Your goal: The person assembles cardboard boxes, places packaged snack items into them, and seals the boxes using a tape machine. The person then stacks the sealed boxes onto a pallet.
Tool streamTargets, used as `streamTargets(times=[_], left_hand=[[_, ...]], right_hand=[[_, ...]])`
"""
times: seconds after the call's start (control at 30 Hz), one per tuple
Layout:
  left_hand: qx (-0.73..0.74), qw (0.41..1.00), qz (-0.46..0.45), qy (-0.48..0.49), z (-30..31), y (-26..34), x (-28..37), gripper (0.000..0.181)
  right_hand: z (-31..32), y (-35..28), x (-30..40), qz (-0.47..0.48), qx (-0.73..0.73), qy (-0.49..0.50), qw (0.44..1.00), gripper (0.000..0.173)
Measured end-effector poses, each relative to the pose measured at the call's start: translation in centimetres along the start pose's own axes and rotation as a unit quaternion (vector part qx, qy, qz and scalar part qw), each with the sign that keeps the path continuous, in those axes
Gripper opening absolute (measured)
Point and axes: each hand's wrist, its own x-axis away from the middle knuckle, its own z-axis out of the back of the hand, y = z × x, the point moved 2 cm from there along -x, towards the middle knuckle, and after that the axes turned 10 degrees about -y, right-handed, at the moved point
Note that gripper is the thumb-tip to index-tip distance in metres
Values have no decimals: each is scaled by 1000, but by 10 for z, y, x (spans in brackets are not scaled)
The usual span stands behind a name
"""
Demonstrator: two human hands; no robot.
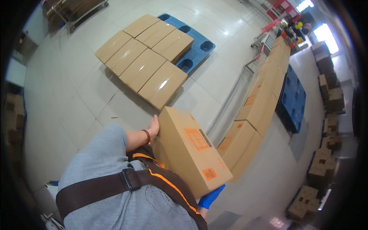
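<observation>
A cardboard carton [184, 146] with orange printing is held in front of my body, between both hands. My left hand [154, 126], bare with a reddish-brown bracelet at the wrist, presses flat against its far left end. Under the opposite, near right end is my right hand [212, 197] in a blue glove; its fingers are partly hidden by the carton. Just beyond the carton, several taped cartons [142, 67] lie side by side in one layer on a blue plastic pallet [198, 36]. The pallet's bare surface shows along its right side.
To the right, a long row of printed cartons [247, 123] stands beside a metal rail [227, 107]. Blue pallets [291, 97] are stacked beyond that row. A wheeled cart [83, 14] is at the upper left. More brown stacks [322, 164] line the right side.
</observation>
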Motion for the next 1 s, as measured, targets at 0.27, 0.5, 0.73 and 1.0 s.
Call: streamTargets(times=[0.27,0.5,0.73,1.0], left_hand=[[119,991,-14,59,-29,94,-87,58],[194,979,28,50,-97,159,-212,58],[323,921,30,214,-169,186,-292,57],[331,892,194,238,-247,286,-313,60]], right_hand=[[-102,-62,-139,56,141,-58,987,57],[-185,-114,-324,-1,135,-134,982,62],[-295,-191,-512,-32,289,-232,928,62],[-418,-250,-686,-81,348,-302,884,61]])
